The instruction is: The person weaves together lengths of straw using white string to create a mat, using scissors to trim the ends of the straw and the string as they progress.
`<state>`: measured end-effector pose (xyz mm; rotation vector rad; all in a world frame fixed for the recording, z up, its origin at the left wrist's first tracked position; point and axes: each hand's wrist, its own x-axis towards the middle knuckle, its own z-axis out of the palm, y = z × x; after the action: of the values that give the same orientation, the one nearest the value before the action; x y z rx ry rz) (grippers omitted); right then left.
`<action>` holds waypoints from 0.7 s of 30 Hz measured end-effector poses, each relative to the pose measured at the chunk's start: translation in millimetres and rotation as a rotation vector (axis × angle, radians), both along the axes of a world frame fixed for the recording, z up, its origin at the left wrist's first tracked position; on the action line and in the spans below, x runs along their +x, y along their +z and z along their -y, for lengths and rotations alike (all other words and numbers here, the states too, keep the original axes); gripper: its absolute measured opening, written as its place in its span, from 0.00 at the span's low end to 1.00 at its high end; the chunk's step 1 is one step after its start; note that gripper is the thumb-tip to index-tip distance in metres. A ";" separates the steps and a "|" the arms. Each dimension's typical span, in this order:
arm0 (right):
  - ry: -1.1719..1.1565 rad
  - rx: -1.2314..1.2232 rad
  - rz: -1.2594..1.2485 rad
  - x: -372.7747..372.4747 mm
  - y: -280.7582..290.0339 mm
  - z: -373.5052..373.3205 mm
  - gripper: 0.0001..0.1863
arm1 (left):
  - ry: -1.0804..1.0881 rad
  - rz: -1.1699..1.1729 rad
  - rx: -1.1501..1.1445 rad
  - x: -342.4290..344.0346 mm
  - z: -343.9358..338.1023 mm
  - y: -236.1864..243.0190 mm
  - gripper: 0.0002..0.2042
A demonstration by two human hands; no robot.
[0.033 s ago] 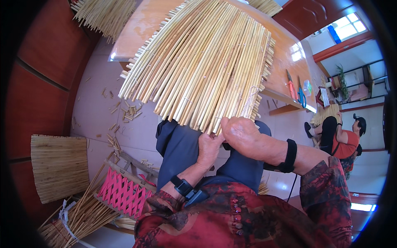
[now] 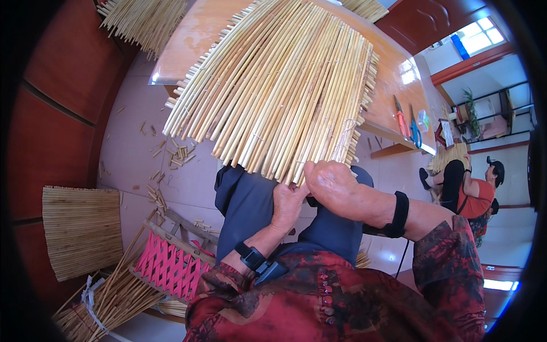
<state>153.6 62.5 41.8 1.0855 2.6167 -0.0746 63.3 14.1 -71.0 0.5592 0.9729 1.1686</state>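
Observation:
A mat of pale reed stalks (image 2: 273, 91), bound side by side with thin ties, lies over the table edge, and its near end reaches above my knees. At that near edge my left hand (image 2: 288, 204) pinches the stalk ends from below, its fingertips partly hidden by the mat. Close against it, my right hand (image 2: 336, 185) is closed on the mat's near right corner, with bent fingers turned away from view. A loose bundle of thin tie (image 2: 346, 132) shows on the mat just beyond the right hand.
On the wooden table (image 2: 393, 91) lie red-handled pliers (image 2: 401, 118), blue-handled scissors (image 2: 415, 128) and a small clear box (image 2: 423, 121). Cut reed pieces (image 2: 179, 154) litter the floor. At left are another mat (image 2: 82, 231), a pink-strapped stool (image 2: 171, 262) and a tied reed bundle (image 2: 108, 310). A person (image 2: 476, 191) sits far right.

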 end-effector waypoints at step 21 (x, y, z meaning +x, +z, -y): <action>-0.082 0.468 0.119 -5.5 -43.5 22.4 0.17 | -0.086 0.106 0.033 -8.6 2.2 -12.8 0.12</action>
<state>148.1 40.1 -1.7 1.2938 2.5430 0.5928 54.8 11.9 -83.8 0.5542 0.8324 1.1277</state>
